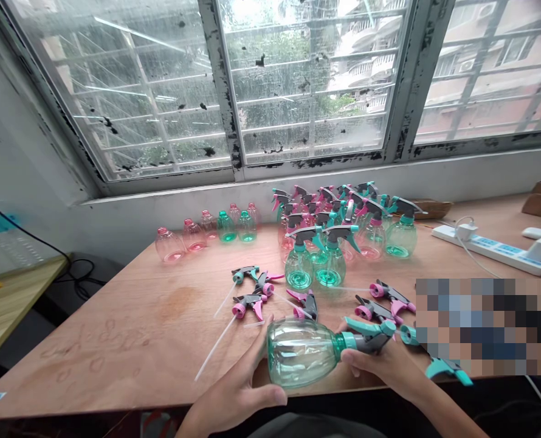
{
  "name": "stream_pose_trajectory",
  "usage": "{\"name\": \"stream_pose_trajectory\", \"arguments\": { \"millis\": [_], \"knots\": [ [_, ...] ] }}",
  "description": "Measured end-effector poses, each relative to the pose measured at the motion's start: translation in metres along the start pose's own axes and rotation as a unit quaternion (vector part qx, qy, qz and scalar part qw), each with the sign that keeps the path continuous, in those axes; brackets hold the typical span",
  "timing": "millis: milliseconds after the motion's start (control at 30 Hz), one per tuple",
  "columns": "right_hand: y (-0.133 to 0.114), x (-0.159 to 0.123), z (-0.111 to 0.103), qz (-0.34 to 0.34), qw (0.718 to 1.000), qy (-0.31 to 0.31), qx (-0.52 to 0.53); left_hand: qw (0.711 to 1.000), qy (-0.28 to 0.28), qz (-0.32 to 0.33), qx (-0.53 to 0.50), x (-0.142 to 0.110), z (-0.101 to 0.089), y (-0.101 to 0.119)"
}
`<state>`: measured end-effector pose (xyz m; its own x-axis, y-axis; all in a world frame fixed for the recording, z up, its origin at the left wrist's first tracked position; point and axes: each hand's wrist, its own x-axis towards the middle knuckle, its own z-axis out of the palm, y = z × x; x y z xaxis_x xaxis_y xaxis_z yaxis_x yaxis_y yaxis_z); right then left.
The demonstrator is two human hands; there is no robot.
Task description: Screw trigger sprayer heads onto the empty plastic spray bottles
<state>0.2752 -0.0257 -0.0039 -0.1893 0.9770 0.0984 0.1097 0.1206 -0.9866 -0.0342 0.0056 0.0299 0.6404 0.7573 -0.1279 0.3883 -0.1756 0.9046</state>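
A clear green spray bottle [302, 353] lies on its side in the air over the table's front edge, its base to the left. My left hand [241, 383] cups the base, thumb below and fingers behind. My right hand [384, 362] grips it at the teal collar under the grey and teal trigger head [373, 331]; some of its fingers are hidden behind. Just beyond lie loose spray heads: pink and grey ones [250, 304] with white tubes to the left, more pink ones [391, 295] to the right, and a teal one [448, 368] by my right wrist.
Many bottles with heads [329, 261] stand in a cluster at the back. Several headless pink and green bottles [170, 246] stand by the wall at the left. A white power strip [493, 249] with plugs lies at the right. Part of the right side is blurred out.
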Motion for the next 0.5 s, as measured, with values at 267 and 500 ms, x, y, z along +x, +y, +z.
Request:
{"name": "stream_pose_trajectory", "arguments": {
  "millis": [267, 500],
  "knots": [
    [0.001, 0.0, 0.001, -0.009, 1.0, 0.008, -0.006, 0.999, 0.01, 0.022, 0.037, 0.0, 0.004, 0.019],
    [-0.003, 0.0, 0.002, -0.001, 1.0, -0.004, -0.014, 1.0, 0.001, 0.007, 0.006, -0.001, 0.003, 0.014]
  ]
}}
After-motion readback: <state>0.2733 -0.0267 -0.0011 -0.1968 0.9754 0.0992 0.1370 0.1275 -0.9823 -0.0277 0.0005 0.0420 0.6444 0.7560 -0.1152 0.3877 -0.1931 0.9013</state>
